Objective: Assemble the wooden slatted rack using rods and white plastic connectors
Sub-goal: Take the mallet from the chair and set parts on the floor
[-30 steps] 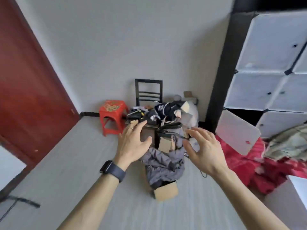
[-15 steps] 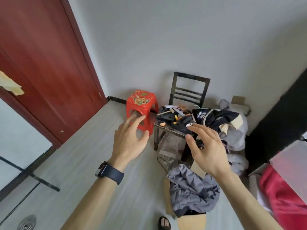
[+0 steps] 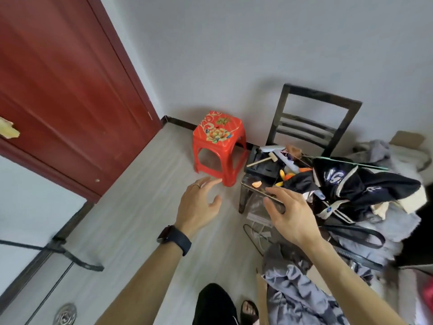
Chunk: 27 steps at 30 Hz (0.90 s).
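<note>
Head view: 2 hands are raised over the pale floor (image 3: 131,226), both holding nothing. The left hand (image 3: 199,202), with a watch (image 3: 174,239) on its wrist, has its fingers loosely spread and reaches towards the red stool (image 3: 218,141) without touching it. The right hand (image 3: 290,214) has its fingers straight and slightly apart, in front of the seat edge of the black chair (image 3: 314,109). A small mallet (image 3: 264,160) and a dark jacket (image 3: 363,184) lie on the seat. Where the rack, rods and connectors are cannot be told.
</note>
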Motion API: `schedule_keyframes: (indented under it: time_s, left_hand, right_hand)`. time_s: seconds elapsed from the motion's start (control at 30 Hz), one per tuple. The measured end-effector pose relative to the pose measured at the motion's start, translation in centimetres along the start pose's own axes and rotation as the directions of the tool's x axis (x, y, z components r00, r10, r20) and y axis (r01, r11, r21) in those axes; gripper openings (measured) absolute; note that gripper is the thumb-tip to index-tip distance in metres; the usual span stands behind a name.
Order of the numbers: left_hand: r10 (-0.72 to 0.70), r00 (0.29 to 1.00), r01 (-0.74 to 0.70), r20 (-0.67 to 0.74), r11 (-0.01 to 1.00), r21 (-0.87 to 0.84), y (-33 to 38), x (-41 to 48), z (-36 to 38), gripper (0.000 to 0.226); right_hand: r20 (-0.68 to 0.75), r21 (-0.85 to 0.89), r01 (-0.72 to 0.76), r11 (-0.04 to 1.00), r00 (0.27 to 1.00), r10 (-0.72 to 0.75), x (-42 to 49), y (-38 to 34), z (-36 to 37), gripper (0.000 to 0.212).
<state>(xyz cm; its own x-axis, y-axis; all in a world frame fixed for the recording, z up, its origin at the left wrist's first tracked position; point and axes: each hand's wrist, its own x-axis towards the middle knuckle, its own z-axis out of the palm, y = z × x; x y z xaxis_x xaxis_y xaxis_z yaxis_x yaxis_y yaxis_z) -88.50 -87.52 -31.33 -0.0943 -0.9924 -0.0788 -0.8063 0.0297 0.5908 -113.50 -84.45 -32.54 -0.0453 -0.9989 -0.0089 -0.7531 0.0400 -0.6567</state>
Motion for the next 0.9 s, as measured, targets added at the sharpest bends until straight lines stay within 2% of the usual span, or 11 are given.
schedule_keyframes:
  time_s: [0.1, 0.27, 0.33, 0.47, 0.6, 0.7, 0.8, 0.9]
  left_hand:
    - [0.003, 0.997, -0.001, 0.078, 1.0, -0.018, -2.0, 6.0, 0.8, 0.046]
    - [0.044, 0.972, -0.052, 0.23, 0.998, 0.031, -5.9, 20.0, 3.5, 0.046]
    - [0.075, 0.95, -0.097, 0.303, 0.994, 0.057, -7.4, 26.3, 5.0, 0.046]
    - [0.11, 0.897, -0.191, 0.429, 0.97, 0.151, -11.0, 38.5, 7.8, 0.046]
    - [0.076, 0.868, -0.236, 0.49, 0.932, 0.274, -15.4, 49.2, 12.8, 0.049]
    - [0.027, 0.836, -0.273, 0.548, 0.886, 0.374, -18.7, 54.8, 18.0, 0.055]
    - [-0.008, 0.827, -0.292, 0.563, 0.848, 0.442, -22.1, 58.8, 23.0, 0.062]
    - [-0.064, 0.849, -0.253, 0.525, 0.822, 0.51, -25.0, 60.7, 26.8, 0.073]
  right_hand:
    - [0.008, 0.013, -0.041, 0.999, 0.999, 0.041, 5.8, -0.1, 2.4, 0.031]
    - [0.117, 0.055, -0.306, 0.95, 0.947, 0.299, 17.6, 2.4, 8.6, 0.038]
    - [0.164, 0.037, -0.429, 0.903, 0.894, 0.418, 22.5, 4.2, 11.4, 0.041]
    - [0.255, 0.062, -0.689, 0.722, 0.711, 0.656, 30.1, 7.7, 17.0, 0.048]
    - [0.287, -0.02, -0.819, 0.573, 0.545, 0.788, 35.5, 12.8, 22.0, 0.053]
    - [0.23, -0.061, -0.882, 0.467, 0.443, 0.866, 38.7, 16.7, 25.2, 0.058]
    - [0.133, -0.066, -0.913, 0.404, 0.393, 0.91, 41.1, 20.2, 28.2, 0.066]
    - [0.049, -0.115, -0.916, 0.384, 0.38, 0.924, 42.4, 23.0, 30.7, 0.06]
